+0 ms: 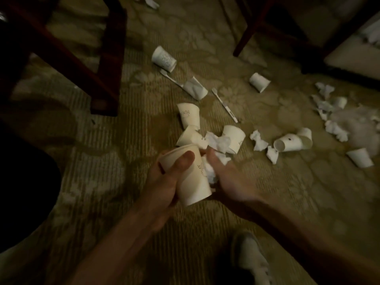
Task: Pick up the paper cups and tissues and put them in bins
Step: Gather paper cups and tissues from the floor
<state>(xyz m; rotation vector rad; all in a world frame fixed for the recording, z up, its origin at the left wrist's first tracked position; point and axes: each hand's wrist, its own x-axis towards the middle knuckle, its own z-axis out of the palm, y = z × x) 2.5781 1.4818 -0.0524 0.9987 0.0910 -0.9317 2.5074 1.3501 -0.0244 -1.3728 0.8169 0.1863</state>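
Observation:
My left hand (166,182) grips a white paper cup (192,177), thumb across its side, mouth pointing away from me. My right hand (228,179) holds a crumpled white tissue (210,171) right beside that cup. Just beyond lie more paper cups (188,115) (234,137) and a wad of tissue (219,142) on the carpet. Further cups lie at the back (163,58) (259,81) and at the right (287,142) (360,157). Loose tissues (259,140) (327,101) are scattered to the right.
Dark wooden chair legs (109,64) stand at the left and another chair (257,27) at the back right. Two white toothbrushes (225,104) (171,78) lie among the cups. My white shoe (253,258) is at the bottom. A dark shape (22,182) fills the left edge.

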